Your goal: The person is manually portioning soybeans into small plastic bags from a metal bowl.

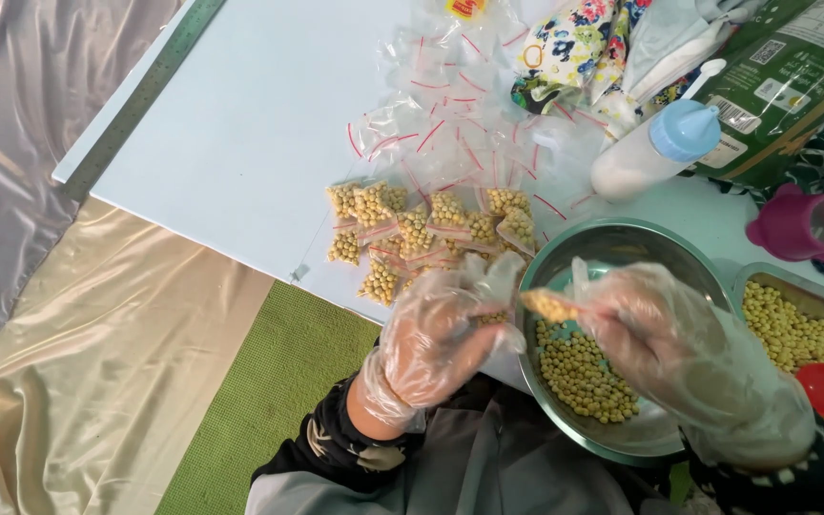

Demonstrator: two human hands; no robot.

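Steel bowl [565, 250] of beans under hands; filled bags [412, 234] beside.

Thin, crinkly clear plastic gloves [431, 343], a shiny steel bowl [565, 250], glossy plastic bags [450, 114], a smooth matt board [240, 124].

A pale blue tabletop [240, 124] carries a heap of small filled bean bags [422, 234], a scatter of empty clear zip bags [460, 114] behind them, a steel bowl [622, 248] of beans (near the edge), a white bottle [646, 153] lying down – blue-capped – and a steel tray [793, 324].
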